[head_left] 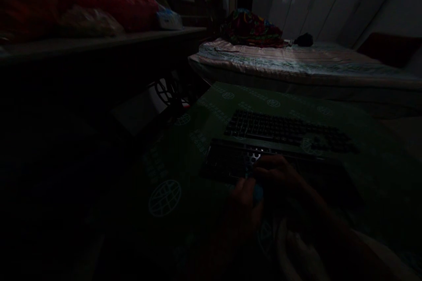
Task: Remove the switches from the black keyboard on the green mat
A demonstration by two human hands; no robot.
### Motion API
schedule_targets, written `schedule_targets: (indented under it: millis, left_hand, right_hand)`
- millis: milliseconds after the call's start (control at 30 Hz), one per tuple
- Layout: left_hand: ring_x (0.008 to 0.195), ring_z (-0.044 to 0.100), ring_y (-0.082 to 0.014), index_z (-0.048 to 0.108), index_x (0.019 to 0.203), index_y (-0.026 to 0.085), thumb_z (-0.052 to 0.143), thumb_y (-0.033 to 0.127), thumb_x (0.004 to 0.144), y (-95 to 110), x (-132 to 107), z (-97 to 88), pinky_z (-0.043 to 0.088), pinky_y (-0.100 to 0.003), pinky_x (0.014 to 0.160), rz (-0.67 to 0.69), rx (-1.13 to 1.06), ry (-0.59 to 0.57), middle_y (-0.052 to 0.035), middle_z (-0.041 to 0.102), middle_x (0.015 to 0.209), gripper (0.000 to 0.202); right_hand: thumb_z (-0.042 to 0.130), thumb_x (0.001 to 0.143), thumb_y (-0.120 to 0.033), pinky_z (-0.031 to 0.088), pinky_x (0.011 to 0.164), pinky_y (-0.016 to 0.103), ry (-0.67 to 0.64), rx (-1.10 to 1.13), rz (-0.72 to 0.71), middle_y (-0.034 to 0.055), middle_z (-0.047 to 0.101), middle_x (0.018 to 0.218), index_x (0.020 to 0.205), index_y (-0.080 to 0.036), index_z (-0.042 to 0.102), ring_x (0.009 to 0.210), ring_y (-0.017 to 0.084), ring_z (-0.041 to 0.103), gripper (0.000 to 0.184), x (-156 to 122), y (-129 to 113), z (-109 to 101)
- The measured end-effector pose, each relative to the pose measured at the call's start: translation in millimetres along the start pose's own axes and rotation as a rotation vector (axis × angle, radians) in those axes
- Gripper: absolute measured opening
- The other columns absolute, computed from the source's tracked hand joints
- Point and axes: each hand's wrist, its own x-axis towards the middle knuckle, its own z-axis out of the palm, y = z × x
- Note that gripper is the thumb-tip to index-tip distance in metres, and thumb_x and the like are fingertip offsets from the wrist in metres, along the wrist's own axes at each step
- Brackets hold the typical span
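Observation:
The scene is very dark. On a green mat [198, 140] printed with globe logos lies a black keyboard [283, 129], and a second dark keyboard-like frame [227, 162] lies in front of it. My right hand [283, 178] rests with curled fingers on the near edge of that frame. My left hand [242, 208] is just below it, fingers closed around a small blue thing [258, 193] that I cannot identify. Whether the right hand grips anything is too dark to see.
A bed [296, 63] with a striped sheet and a bundle of colourful cloth [252, 28] stands behind the mat. At the left a dark table [99, 44] carries red bags [108, 2]. A treadle wheel [166, 90] shows under it.

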Motion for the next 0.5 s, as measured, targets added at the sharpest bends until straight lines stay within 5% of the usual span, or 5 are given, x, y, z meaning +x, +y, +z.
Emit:
schedule_targets:
  millis: [500]
  left_hand:
    - [0.076,0.055,-0.0155,0.053,0.104,0.018,0.054,0.015,0.074,5.3,5.4,-4.4,0.047,-0.026,0.065,-0.021,0.031,-0.037,-0.0043,0.056,0.089,0.031]
  right_hand:
    - [0.058,0.068,-0.026,0.042,0.052,0.021,0.079,0.079,-0.027,0.0004,0.062,0.062,0.064,-0.016,0.063,0.058,0.012,0.055,0.012,-1.5,6.3,2.7]
